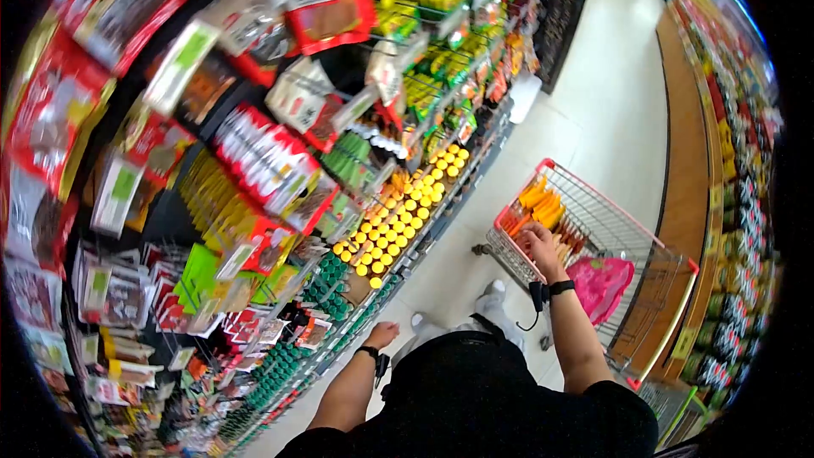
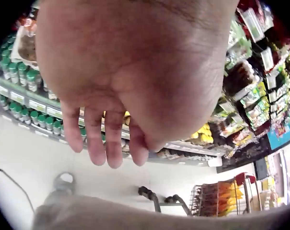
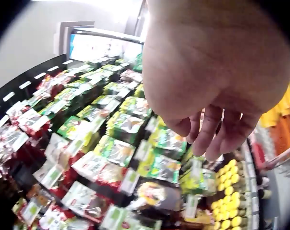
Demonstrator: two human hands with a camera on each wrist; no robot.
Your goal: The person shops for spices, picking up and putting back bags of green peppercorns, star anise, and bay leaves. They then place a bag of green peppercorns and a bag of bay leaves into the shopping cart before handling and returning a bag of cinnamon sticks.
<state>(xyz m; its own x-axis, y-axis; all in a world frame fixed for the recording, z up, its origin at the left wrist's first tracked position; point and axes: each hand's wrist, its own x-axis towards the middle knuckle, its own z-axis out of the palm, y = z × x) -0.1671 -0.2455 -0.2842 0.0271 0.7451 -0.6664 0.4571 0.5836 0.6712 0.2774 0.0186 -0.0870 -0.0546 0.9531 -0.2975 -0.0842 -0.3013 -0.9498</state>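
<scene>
My left hand hangs low beside the shelf, its relaxed fingers pointing down with nothing in them in the left wrist view. Over the near end of the shopping cart is my right hand, overlapping orange and yellow packets in the head view. From the right wrist, that hand's fingers bend loosely and no item shows between them. Behind the wrist, a bright pink plastic bag lies in the cart.
Packed shelving runs along the left, with hanging snack packets, yellow-capped jars and green-capped jars. A wooden-sided display with bottles borders the right. Pale floor stretches ahead between them.
</scene>
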